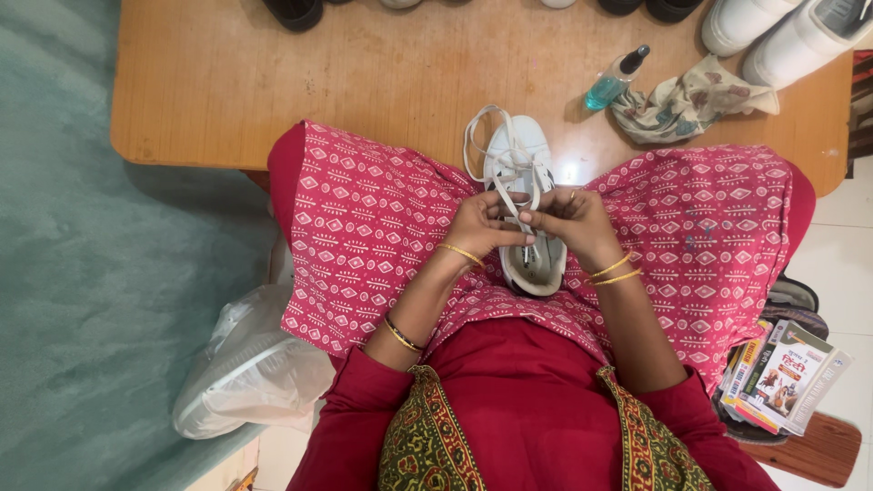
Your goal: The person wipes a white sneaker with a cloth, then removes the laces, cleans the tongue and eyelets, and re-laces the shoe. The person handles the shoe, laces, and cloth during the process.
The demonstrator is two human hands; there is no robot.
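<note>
Wooden counter (273,82) just beyond both hands, its near edge meeting the knees; teal carpet (82,273) far out past the left hand, pale floor tile past the right. Along the counter's far edge, a row of shoes: dark ones (293,11) ahead of the left hand, white sneakers (782,32) ahead and outward of the right hand. Nearer, ahead of the right hand, a small spray bottle (611,82) of blue liquid lying beside a crumpled patterned cloth (687,105). Below and outward of the left hand, a white plastic bag (245,373) on the floor; below and outward of the right hand, a stack of books (777,377). Left hand (482,225) and right hand (573,218) close together over the lap, fingers pinched on the white laces (496,150) of a white shoe (526,205) resting between the knees, toe on the counter edge. Nothing lying between hands and shoe.
</note>
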